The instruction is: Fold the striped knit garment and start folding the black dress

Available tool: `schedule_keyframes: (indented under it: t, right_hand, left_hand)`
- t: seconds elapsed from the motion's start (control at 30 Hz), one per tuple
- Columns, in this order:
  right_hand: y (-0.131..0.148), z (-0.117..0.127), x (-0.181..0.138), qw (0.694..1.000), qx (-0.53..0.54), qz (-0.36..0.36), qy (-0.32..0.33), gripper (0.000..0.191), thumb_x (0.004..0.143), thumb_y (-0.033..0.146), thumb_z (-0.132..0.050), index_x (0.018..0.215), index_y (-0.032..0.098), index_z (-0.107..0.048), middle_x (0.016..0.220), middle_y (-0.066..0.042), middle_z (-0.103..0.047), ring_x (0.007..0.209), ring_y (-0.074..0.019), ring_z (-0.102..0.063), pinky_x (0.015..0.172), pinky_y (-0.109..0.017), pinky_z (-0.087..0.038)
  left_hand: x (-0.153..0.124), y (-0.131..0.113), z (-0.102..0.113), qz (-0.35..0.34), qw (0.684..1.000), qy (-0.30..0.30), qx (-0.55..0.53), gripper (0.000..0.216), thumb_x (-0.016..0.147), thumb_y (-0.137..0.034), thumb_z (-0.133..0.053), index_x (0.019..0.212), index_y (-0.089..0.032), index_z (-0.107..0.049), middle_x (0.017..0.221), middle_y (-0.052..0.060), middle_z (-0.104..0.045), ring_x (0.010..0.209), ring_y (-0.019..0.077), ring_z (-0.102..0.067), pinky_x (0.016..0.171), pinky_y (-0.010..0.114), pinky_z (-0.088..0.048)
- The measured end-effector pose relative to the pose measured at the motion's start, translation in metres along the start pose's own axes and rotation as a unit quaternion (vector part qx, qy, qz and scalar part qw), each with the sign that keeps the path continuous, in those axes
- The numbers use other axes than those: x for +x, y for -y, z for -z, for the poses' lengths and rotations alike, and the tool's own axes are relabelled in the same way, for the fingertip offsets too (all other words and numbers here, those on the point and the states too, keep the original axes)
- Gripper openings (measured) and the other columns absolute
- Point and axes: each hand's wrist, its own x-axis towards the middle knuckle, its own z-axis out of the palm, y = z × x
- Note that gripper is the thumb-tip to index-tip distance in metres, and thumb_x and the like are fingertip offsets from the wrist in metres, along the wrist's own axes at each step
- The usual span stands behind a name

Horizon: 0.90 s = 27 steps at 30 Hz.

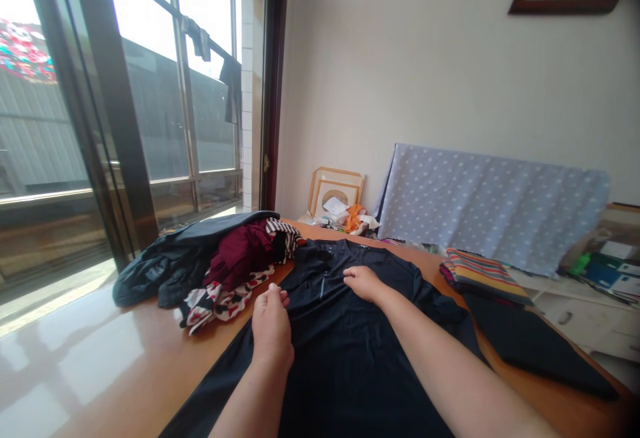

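Observation:
A dark navy long garment point(345, 365) with a small light strip near its neckline lies spread on the wooden table, running toward me. My left hand point(271, 325) is over its left edge, the fingers curled in and no cloth showing between them. Over the upper chest of the garment is my right hand point(363, 283), with bent fingers drawn together. Its fingertips are partly turned away, so I cannot tell whether cloth is pinched in them. The garment lies mostly flat, with light creases around the right hand.
A heap of loose clothes point(240, 251) lies at the left. On the right, a folded striped stack point(480, 275) sits behind a folded black garment point(537, 341). Beyond the wooden table point(75, 358) are a dotted cloth cover point(490, 205), picture frames point(336, 188) and glass doors point(150, 111).

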Motion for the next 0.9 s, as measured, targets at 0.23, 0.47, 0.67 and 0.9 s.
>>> schedule_keyframes:
  t: [0.23,0.47,0.67,0.9]
  right_hand:
    - [0.012,-0.002,0.008,1.000,-0.012,0.013,0.022,0.027,0.082,0.025,-0.054,0.096,0.023,-0.078,0.098,-0.003,-0.076,0.095,-0.0201,-0.066,0.084,-0.024,-0.045]
    - [0.036,-0.016,0.012,0.997,-0.025,0.060,0.044,0.044,0.076,0.022,-0.059,0.116,0.032,-0.073,0.126,0.001,-0.067,0.115,-0.0220,-0.059,0.100,-0.029,-0.040]
    - [0.048,-0.026,0.001,0.996,-0.027,0.081,0.017,0.043,0.084,0.023,-0.053,0.124,0.028,-0.069,0.130,-0.002,-0.065,0.123,-0.0223,-0.054,0.107,-0.033,-0.035]
    - [0.047,-0.029,-0.036,0.996,-0.010,0.084,-0.025,0.044,0.087,0.026,-0.052,0.129,0.025,-0.065,0.132,-0.005,-0.063,0.119,-0.0202,-0.056,0.104,-0.029,-0.038]
  left_hand:
    - [-0.002,0.000,0.000,-0.011,1.000,0.009,0.004,0.039,0.085,-0.054,-0.055,0.096,-0.018,-0.063,0.095,0.008,-0.069,0.087,0.0204,-0.067,0.086,0.040,-0.050]
    - [-0.005,-0.001,-0.001,-0.016,0.999,0.028,0.026,0.042,0.085,-0.056,-0.054,0.095,-0.017,-0.064,0.093,0.008,-0.069,0.085,0.0205,-0.066,0.082,0.038,-0.049]
    - [-0.006,0.008,0.000,-0.083,0.987,0.089,0.101,0.037,0.085,-0.052,-0.054,0.089,-0.017,-0.067,0.087,0.008,-0.070,0.085,0.0233,-0.064,0.077,0.035,-0.046]
    - [-0.014,0.021,0.000,-0.204,0.909,0.208,0.299,0.024,0.080,-0.046,-0.065,0.077,-0.023,-0.072,0.074,0.007,-0.068,0.072,0.0239,-0.060,0.068,0.031,-0.037]
